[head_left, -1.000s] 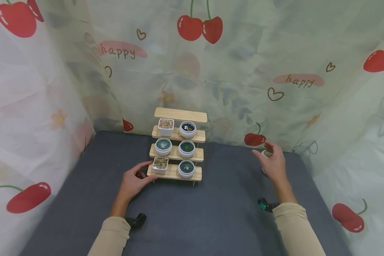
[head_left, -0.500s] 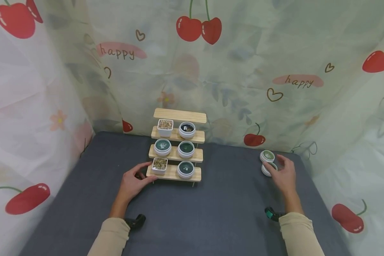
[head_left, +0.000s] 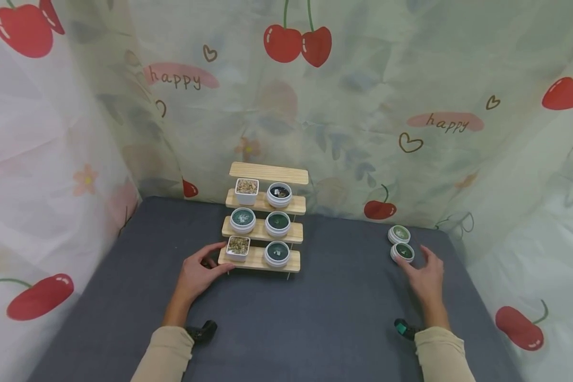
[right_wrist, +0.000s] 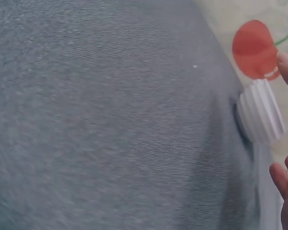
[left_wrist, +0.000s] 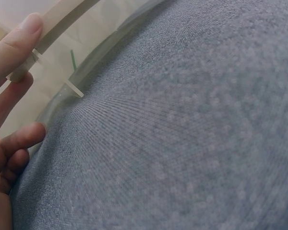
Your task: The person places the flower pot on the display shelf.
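Note:
My left hand (head_left: 197, 273) holds the left end of the lowest board of a tiered wooden display stand (head_left: 262, 261). In the left wrist view its thumb (left_wrist: 20, 40) lies along the board's edge, with a finger curled below. Square white pots of grainy fill (head_left: 239, 246) and round white pots with dark or green tops (head_left: 277, 253) sit on the stand's lower three boards. At the right, my right hand (head_left: 426, 276) is spread beside a round white pot with a dark green top (head_left: 402, 252). The right wrist view shows this pot's ribbed side (right_wrist: 260, 112) between thumb and fingers, not gripped.
Another round white pot with a lighter green top (head_left: 399, 234) stands just behind the dark green one. The top board (head_left: 269, 172) of the stand bears nothing. Grey cloth (head_left: 310, 318) covers the table, and a cherry-printed curtain (head_left: 353, 106) hangs around its back and sides.
The right hand has drawn back toward me, from over the two pots at the right to beside the nearer one, uncovering both. The left hand keeps its place on the stand.

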The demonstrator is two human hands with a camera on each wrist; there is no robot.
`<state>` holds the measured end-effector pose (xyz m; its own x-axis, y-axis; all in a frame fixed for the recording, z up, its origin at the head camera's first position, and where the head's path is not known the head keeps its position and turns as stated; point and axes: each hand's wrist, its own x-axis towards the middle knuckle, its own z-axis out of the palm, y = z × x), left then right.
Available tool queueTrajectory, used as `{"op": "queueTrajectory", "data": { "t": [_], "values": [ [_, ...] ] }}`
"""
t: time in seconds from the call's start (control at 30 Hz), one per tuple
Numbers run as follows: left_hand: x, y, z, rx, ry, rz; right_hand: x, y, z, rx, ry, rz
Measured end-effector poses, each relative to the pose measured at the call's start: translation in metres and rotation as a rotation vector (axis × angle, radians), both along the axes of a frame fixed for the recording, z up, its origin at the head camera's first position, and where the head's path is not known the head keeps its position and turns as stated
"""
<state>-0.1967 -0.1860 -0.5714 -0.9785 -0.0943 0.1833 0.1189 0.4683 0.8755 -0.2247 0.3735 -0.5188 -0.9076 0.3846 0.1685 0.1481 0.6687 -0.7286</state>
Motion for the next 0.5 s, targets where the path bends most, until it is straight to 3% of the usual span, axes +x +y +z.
{"op": "queueTrajectory", "data": {
  "t": [0.5],
  "values": [
    [0.001,0.0,0.0,0.008,-0.004,0.004,-0.007,-0.013,-0.027,-0.121,0.053,-0.063]
  ]
}}
